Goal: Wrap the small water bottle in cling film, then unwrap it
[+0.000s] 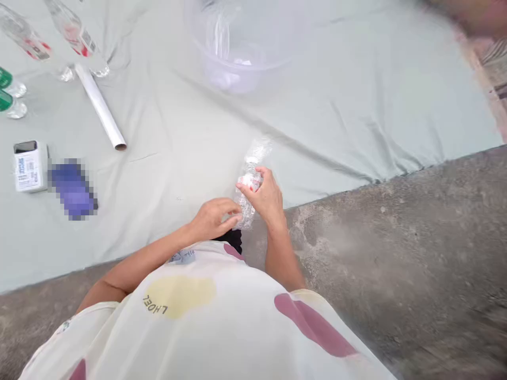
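Observation:
A clear plastic bottle (249, 182) with a red and white label lies near the sheet's front edge, partly wrapped in bubble wrap (259, 150) that extends beyond its far end. My right hand (266, 196) grips it from the right, thumb and fingers around the label. At the near end, on the left side, my left hand (216, 217) has its fingers curved and apart from the thumb. Its fingertips are at the wrap's edge; whether they press on it I cannot tell.
A pale sheet (178, 153) covers the surface. At the back stands a translucent tub (237, 66) with clear material inside. On the left lie several bottles (75, 37), a white roll (101, 108), a white box (30, 166) and a blurred blue object (74, 189). Concrete floor (396, 237) shows right.

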{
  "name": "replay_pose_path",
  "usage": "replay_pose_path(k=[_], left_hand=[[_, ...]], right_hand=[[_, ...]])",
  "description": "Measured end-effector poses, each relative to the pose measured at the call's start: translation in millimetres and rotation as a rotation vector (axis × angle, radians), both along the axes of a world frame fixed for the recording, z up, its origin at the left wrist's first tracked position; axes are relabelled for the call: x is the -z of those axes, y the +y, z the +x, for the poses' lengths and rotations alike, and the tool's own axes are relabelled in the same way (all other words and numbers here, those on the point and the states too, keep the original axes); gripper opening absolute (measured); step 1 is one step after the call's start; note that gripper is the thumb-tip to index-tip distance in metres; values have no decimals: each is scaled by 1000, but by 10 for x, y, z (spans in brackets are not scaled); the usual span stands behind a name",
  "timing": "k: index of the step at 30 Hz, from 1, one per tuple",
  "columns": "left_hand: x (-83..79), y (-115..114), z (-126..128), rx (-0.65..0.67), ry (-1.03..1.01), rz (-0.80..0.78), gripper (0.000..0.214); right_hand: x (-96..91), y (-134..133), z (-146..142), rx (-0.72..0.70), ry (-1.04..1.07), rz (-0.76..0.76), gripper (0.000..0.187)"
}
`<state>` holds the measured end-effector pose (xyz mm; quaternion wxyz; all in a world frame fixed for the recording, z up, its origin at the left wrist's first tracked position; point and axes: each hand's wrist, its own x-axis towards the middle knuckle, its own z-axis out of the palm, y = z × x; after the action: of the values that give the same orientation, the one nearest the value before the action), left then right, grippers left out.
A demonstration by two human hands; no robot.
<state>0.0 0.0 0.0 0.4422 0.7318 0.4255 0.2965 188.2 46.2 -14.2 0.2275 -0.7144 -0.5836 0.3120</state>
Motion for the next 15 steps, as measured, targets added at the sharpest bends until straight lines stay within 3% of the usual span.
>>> replay_pose_path(k=[2,4,7,10,15], left_hand=[[123,49,-75,-191,18,-176,24],[214,61,-118,-278,-22,-345,34],[255,-1,-112,-197,-204,-589,56],[214,-99,-97,-155,-307,-634,74],[129,-185,-197,-300,-513,-694,91]], right_hand=[[82,-38,-9,93,5,32,66],[143,-74,-37,164,100,51,62],[167,-128,-150,231,419,50,60],[122,-178,-346,206,710,36,59],[37,-147,-603,144,906,15,57]])
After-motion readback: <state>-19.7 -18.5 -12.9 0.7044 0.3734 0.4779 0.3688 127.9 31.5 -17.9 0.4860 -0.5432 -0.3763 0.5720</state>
